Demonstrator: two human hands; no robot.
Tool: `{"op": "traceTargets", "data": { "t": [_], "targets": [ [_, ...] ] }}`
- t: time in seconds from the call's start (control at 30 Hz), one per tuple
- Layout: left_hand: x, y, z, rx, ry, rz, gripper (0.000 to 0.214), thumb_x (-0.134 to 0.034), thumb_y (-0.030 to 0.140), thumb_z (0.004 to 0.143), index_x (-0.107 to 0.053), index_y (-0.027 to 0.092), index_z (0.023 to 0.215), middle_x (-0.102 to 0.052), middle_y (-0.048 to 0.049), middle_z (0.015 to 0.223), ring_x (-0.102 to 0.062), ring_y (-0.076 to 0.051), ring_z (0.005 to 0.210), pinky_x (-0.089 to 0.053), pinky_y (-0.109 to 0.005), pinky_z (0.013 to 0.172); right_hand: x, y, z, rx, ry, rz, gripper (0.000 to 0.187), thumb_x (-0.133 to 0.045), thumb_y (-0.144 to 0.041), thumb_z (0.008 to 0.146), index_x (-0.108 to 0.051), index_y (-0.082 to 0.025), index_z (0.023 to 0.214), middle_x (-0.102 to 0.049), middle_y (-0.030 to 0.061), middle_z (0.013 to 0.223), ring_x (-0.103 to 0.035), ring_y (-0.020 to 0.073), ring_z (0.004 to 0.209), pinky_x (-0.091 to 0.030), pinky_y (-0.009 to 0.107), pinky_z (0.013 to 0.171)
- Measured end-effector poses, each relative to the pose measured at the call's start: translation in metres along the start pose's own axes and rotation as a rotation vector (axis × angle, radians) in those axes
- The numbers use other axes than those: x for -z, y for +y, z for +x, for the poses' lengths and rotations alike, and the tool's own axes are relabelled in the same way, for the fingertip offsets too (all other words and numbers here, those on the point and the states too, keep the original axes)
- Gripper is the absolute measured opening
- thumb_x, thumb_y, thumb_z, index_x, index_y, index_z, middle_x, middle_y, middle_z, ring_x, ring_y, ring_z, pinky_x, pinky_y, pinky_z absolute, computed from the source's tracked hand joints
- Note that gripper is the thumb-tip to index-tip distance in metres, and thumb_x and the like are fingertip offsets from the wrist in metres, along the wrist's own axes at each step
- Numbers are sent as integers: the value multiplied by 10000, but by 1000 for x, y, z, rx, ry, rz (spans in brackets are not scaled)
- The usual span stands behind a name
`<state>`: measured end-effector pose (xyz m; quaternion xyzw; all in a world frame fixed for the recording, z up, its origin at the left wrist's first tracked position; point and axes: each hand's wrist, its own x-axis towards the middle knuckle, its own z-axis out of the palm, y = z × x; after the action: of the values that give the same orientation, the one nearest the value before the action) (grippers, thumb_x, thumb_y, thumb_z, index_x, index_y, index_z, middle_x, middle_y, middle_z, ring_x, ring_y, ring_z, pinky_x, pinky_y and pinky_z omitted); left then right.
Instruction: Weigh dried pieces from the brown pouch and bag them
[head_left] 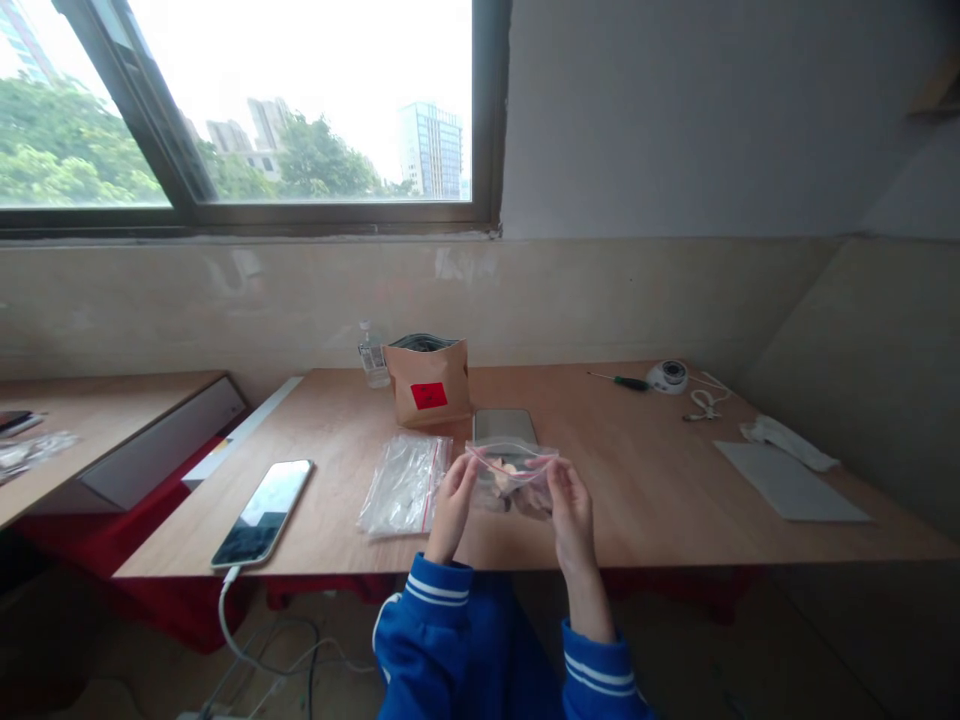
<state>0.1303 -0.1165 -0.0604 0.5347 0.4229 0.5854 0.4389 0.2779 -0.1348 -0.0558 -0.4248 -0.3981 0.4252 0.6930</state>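
Both of my hands hold up a small clear zip bag (513, 478) with a red seal line and some pale pieces inside, just above the near edge of the wooden table (645, 480). My left hand (452, 505) pinches the bag's top left corner. The top right corner is pinched by my right hand (570, 510). A stack of flat clear zip bags (405, 482) lies on the table just left of my left hand. Behind the held bag sits a small grey scale (504, 424), and behind that an open brown paper pouch (428, 380) with a red label.
A phone (263, 512) on a white cable lies at the left front. A small clear bottle (372, 356) stands by the wall. A screwdriver (621, 380), a round white device (667, 376), a grey sheet (787, 482) and crumpled white material (786, 441) lie at the right. A second desk (90, 420) stands left.
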Motion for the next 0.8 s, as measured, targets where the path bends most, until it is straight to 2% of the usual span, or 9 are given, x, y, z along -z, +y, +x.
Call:
{"op": "traceTargets", "data": {
  "t": [0.07,0.13,0.3,0.37,0.47,0.53,0.67,0.8],
  "targets": [
    [-4,4,-2,11,-47,-21,369,-518,468,852,-674,152,963,-664,-71,862,-617,-181,815,-493,-281,724,2,-1,-1,-6,-87,-20,339,-576,-517,814,-601,-194,913,-684,78,971,-645,219,908,-508,339,808],
    [-11,6,-4,3,16,-28,348,-549,471,830,-669,148,876,-641,-41,767,-589,-147,706,-469,-238,632,2,-4,0,6,-151,-57,378,-570,-535,813,-603,-194,974,-680,90,1006,-636,229,958,-500,349,836],
    [-25,6,-6,-16,137,-55,327,-545,467,835,-640,154,850,-620,-22,749,-573,-136,713,-453,-227,652,4,-11,0,78,-217,-127,422,-640,-537,754,-614,-197,1003,-686,85,990,-644,224,922,-509,328,796],
    [-24,4,-7,-19,181,-70,324,-546,467,835,-641,157,858,-629,-25,762,-581,-140,723,-461,-235,671,8,-10,-1,94,-175,-160,365,-683,-496,730,-630,-196,931,-691,66,899,-648,212,836,-512,314,738],
    [-16,-2,-11,-4,212,-72,327,-572,474,814,-659,160,845,-650,-38,792,-601,-159,753,-479,-252,687,18,-1,-3,121,-1,-186,289,-699,-457,721,-631,-187,801,-674,34,752,-624,183,709,-499,307,698],
    [-11,-5,-14,2,215,-55,330,-595,476,795,-677,160,836,-664,-51,828,-608,-172,782,-487,-261,699,24,7,-3,121,95,-188,279,-698,-447,722,-630,-183,781,-660,19,703,-605,164,659,-488,298,684],
    [-5,-10,-17,14,280,-71,348,-618,502,766,-685,168,840,-671,-46,842,-609,-169,763,-495,-264,684,32,18,0,86,109,-209,287,-712,-440,704,-643,-172,783,-652,14,667,-599,163,636,-487,300,666],
    [-4,-13,-12,5,280,-82,377,-571,527,796,-665,165,839,-663,-36,790,-613,-164,752,-501,-273,704,28,18,7,63,123,-174,309,-702,-449,710,-652,-161,812,-710,64,800,-653,210,790,-502,354,782]
  ]
}}
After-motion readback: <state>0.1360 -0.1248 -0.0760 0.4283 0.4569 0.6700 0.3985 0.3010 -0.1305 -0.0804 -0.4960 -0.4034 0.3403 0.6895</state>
